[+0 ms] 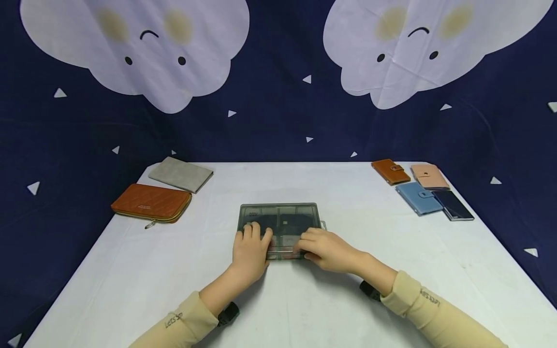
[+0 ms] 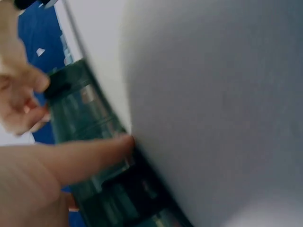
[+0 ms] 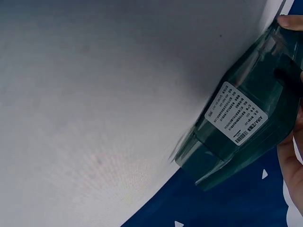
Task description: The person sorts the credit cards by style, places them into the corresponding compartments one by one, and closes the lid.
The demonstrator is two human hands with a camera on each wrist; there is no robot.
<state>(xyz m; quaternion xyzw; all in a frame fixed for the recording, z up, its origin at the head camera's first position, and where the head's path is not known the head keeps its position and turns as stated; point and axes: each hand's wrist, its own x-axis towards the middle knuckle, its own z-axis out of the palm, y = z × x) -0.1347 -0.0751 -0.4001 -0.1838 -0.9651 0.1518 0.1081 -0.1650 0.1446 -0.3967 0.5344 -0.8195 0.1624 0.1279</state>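
Note:
A see-through dark green compartment box [image 1: 278, 212], lid down, is at the middle of the table between both hands. My left hand [image 1: 250, 249] grips its front left part, fingers over the lid; in the left wrist view the thumb [image 2: 94, 156] lies along the box's edge. My right hand [image 1: 328, 249] holds the front edge at the right with curled fingers. Dividers and dark shapes show through the plastic. In the right wrist view a white printed label [image 3: 236, 113] is on the box's outer face. Whether the box's front is raised, I cannot tell.
At the left lie a brown zip wallet [image 1: 150, 202] and a grey wallet [image 1: 180, 174]. On the right are a brown card holder [image 1: 390, 171], a pink one [image 1: 430, 176], a blue one [image 1: 418, 198] and a dark flat item [image 1: 452, 205]. A navy curtain [image 1: 278, 135] hangs behind the table.

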